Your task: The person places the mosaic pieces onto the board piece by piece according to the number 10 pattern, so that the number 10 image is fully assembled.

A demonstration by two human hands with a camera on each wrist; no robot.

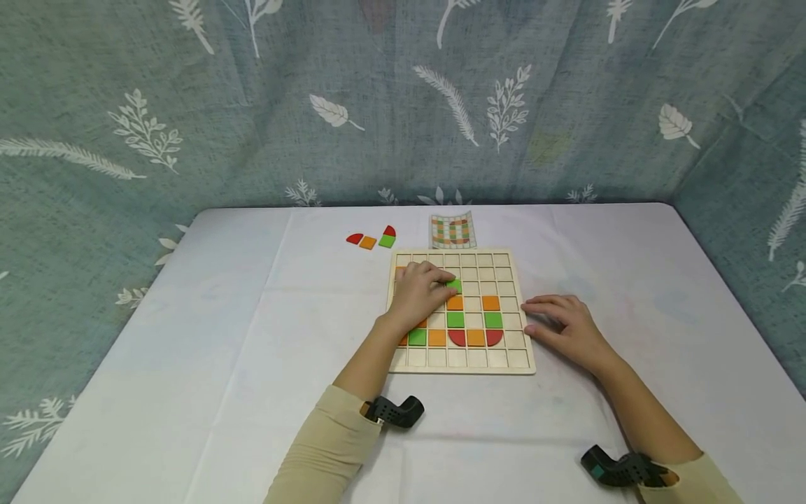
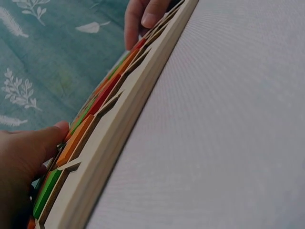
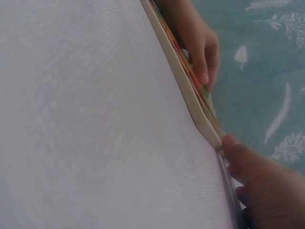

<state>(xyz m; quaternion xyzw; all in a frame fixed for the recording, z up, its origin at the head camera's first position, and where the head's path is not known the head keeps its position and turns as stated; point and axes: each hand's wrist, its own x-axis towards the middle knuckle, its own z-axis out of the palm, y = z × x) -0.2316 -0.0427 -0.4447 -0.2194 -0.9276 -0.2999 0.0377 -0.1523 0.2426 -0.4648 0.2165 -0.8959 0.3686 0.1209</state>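
Note:
A wooden grid board lies on the table, with orange, green and red tiles in some of its cells. Over its left half, my left hand pinches a green square tile between thumb and fingers, at a cell just above an orange tile. This hand hides part of the board's left columns. My right hand touches the board's right edge with thumb and fingertips, its fingers relaxed. In the right wrist view, the right thumb rests against the board's edge.
Beyond the board lies a small pattern card with a coloured grid. To its left are loose tiles: a red quarter-round one, an orange square, a green square and another red piece. A patterned curtain hangs behind the table.

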